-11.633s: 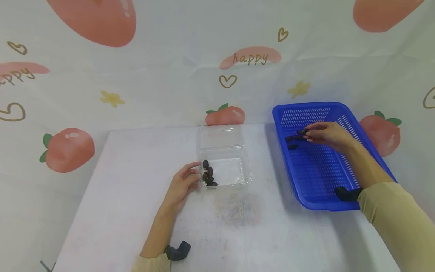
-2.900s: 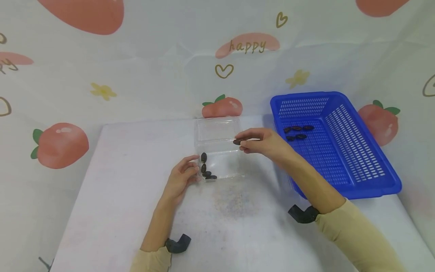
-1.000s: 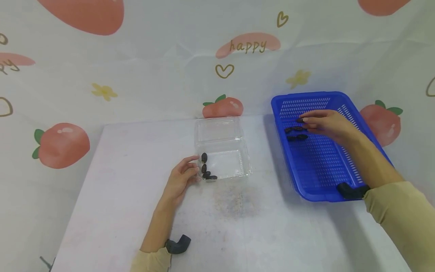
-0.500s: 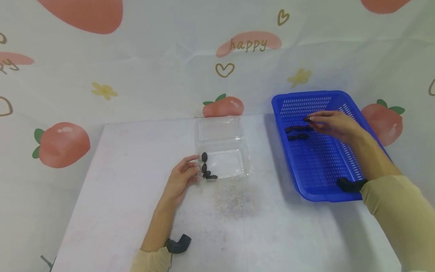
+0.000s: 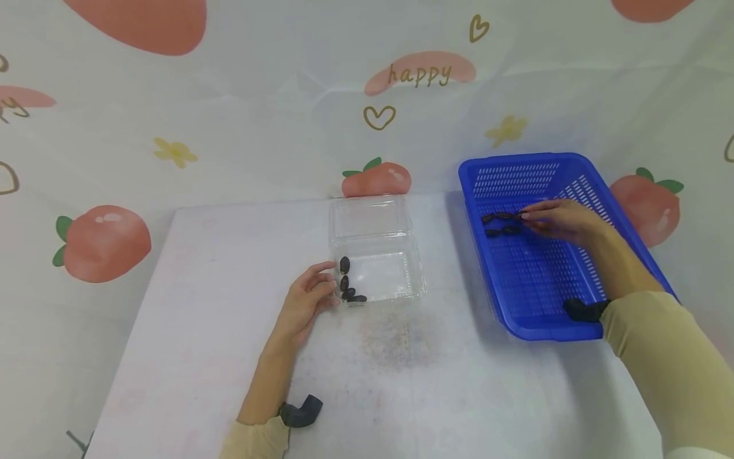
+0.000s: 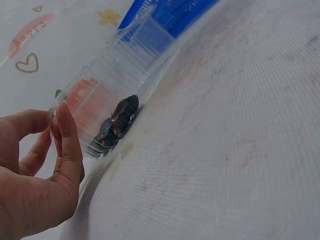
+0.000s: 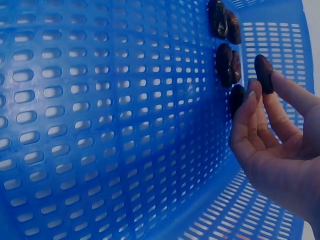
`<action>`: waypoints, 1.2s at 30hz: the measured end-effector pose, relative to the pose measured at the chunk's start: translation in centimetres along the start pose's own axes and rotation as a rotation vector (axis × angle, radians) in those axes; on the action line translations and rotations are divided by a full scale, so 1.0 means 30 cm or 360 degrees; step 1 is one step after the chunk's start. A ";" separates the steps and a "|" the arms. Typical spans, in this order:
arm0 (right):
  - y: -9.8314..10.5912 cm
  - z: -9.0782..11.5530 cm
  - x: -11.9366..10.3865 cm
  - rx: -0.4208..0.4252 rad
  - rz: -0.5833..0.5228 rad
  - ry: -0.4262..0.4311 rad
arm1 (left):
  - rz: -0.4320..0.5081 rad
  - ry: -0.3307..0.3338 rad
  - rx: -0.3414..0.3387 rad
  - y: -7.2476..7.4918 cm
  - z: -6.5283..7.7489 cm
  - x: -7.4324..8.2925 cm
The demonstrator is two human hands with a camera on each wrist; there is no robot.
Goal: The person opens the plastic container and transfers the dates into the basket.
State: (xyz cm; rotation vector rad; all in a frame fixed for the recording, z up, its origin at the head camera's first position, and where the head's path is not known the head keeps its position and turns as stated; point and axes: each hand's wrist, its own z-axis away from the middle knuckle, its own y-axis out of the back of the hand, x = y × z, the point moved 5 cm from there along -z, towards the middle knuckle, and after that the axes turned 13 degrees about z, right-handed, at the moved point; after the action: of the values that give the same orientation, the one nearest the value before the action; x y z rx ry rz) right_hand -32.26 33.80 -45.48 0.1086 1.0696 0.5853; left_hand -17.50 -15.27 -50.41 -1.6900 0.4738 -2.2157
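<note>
Dark brown wrinkled dates (image 5: 345,265) lie along the left side of a clear plastic clamshell box (image 5: 383,297), its lid folded back. My left hand (image 5: 306,303) is at the box's left edge; in the left wrist view thumb and fingertips pinch its rim, with the dates (image 6: 120,117) behind the clear wall. Inside the blue basket (image 5: 493,306), my right hand (image 5: 559,220) pinches a single date (image 7: 264,74) between thumb and fingers, close over the end of the far row. More dates (image 7: 224,65) lie in two rows on the basket floor near its left wall.
The basket stands at the table's right, its perforated walls rising around my right hand. A white cloth (image 5: 258,127) printed with peaches hangs behind the white table (image 5: 229,268). Black straps with a stub (image 5: 301,411) sit on both wrists.
Over the last seconds my right hand has gone from between box and basket into the basket, and now lower towards the far row. The basket holds more dates, the box fewer. Left hand stays.
</note>
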 end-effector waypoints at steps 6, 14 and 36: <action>0.009 -0.012 0.018 0.0055 0.0088 -0.0009 | 0.0015 -0.0006 0.0004 -0.003 0.001 0.001; 0.015 -0.009 0.032 0.0112 0.0254 -0.0039 | 0.0032 -0.0025 -0.0014 -0.004 -0.006 0.003; 0.036 -0.009 0.090 -0.0036 0.0093 -0.0181 | 0.0032 -0.0004 0.0008 -0.005 0.005 0.001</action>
State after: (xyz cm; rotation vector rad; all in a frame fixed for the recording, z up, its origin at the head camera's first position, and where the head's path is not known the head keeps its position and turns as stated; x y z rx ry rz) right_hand -32.01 36.01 -47.36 0.1520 0.9519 0.6362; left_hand -17.37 -15.17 -50.29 -1.6780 0.4823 -2.1986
